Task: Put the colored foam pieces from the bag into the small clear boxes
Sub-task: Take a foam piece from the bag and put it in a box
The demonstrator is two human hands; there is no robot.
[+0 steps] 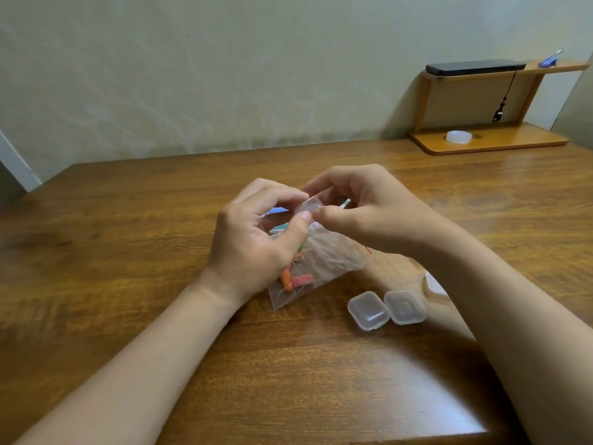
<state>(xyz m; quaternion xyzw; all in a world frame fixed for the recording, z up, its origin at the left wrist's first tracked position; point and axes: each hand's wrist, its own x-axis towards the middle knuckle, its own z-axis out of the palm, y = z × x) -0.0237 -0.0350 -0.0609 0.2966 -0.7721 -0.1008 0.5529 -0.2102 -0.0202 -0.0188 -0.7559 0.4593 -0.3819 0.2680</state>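
A small clear plastic bag point(324, 255) is held up above the wooden table point(128, 252). My left hand point(256, 245) pinches its top edge between thumb and forefinger. My right hand point(362, 213) pinches the same edge from the other side. Orange and red foam pieces point(295, 281) lie in the bag's lower corner; a green one is partly hidden behind my left thumb. Two small clear boxes point(386, 310) stand side by side on the table below my right forearm. Another clear box point(434, 284) is mostly hidden behind that forearm.
A wooden shelf stand point(487, 139) sits at the table's far right corner against the wall. On it are a white round lid point(459, 137) and, on top, a black flat device point(475, 67). The table's front edge runs at the lower right.
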